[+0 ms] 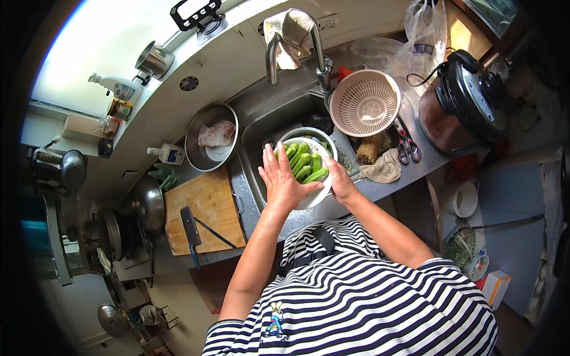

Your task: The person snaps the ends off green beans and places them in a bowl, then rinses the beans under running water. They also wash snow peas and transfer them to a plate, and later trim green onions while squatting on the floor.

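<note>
Over the near edge of the steel sink (pixel 285 112), a white bowl (pixel 311 202) holding several green okra pods (pixel 302 161) is tilted. My right hand (pixel 339 181) grips the bowl's right rim. My left hand (pixel 282 182) is spread flat over the bowl's left side, its fingers apart and its thumb reaching across the rim; whether it presses on the okra I cannot tell. Just behind the white bowl, a round metal basin (pixel 307 130) stands in the sink, partly hidden. The curved faucet (pixel 318 49), with a cloth draped on it, rises behind the sink.
Left of the sink are a steel bowl (pixel 189 133) with pale meat and a wooden cutting board (pixel 202 187) bearing a cleaver (pixel 190 227). To the right lie a pink plastic colander (pixel 365 102), red-handled scissors (pixel 409 149), a rag (pixel 383 168) and an electric pressure cooker (pixel 463 107).
</note>
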`<state>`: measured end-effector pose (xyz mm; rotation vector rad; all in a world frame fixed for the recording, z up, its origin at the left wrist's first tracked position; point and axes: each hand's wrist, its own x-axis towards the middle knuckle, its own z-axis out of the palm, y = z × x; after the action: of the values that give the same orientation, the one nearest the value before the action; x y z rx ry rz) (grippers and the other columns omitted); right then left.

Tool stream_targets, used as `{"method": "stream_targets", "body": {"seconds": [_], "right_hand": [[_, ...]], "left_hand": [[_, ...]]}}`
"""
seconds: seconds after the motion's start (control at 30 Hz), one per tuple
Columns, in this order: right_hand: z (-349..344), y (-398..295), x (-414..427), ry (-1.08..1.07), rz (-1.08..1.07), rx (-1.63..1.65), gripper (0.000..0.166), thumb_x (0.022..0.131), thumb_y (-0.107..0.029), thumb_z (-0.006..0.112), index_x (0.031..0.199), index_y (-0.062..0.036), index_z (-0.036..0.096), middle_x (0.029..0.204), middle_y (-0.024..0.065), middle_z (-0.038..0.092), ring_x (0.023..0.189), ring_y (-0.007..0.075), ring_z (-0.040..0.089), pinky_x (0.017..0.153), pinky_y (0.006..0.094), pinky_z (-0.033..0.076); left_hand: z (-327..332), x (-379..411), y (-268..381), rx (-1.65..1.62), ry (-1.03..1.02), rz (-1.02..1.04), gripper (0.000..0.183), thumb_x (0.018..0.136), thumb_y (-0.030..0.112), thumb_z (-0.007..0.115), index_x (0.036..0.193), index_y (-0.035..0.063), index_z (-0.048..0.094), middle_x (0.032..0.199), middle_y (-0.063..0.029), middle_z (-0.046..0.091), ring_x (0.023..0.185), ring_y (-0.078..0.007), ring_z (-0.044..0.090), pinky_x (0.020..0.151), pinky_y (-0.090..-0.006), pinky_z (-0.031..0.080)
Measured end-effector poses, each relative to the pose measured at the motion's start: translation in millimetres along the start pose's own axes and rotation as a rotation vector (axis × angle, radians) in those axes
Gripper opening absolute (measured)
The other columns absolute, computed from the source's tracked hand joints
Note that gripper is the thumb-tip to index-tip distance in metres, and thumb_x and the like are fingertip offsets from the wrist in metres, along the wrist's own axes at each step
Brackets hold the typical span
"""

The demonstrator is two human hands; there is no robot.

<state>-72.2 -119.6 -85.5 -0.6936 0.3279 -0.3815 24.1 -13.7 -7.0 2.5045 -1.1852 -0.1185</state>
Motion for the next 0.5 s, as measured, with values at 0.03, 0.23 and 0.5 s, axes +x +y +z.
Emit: {"method": "stream_targets", "body": {"seconds": [0.03, 0.23, 0.5], "right_hand": [[0.7, -1.4, -1.1, 0.019, -0.063, -0.128, 0.049, 0.098, -0.035, 0.037, 0.129, 0.0014, 0.044, 0.122, 0.0098, 0.054, 0.11, 0.0173, 0.052, 0.096, 0.028, 0.039], [35.5, -48.0, -10.8, 0.057, -0.356, -0.846, 0.046, 0.095, -0.031, 0.043, 0.125, 0.0035, 0.046, 0.116, 0.019, 0.057, 0.109, 0.025, 0.056, 0.093, 0.0313, 0.042], [98.8, -109.4, -6.9, -0.083, -0.83, -1.639, 0.06, 0.08, -0.032, 0.061, 0.122, 0.0075, 0.045, 0.086, 0.0189, 0.058, 0.07, 0.0313, 0.063, 0.063, 0.0364, 0.053]], "left_hand": [[3.8, 2.8, -4.0, -0.023, -0.022, -0.055, 0.13, 0.049, 0.042, 0.086, 0.143, 0.0038, 0.005, 0.145, -0.0271, 0.01, 0.135, -0.0431, 0.013, 0.103, -0.0614, 0.019], [25.9, 1.9, -6.4, -0.317, 0.178, 0.09, 0.119, 0.062, 0.026, 0.082, 0.141, -0.0025, -0.003, 0.143, -0.0301, 0.01, 0.134, -0.0439, 0.015, 0.11, -0.0464, 0.018], [44.1, 20.8, -2.1, -0.506, 0.224, 0.326, 0.088, 0.079, 0.017, 0.066, 0.138, 0.0023, 0.003, 0.132, -0.0203, 0.034, 0.126, -0.0324, 0.034, 0.11, -0.0458, 0.014]]}}
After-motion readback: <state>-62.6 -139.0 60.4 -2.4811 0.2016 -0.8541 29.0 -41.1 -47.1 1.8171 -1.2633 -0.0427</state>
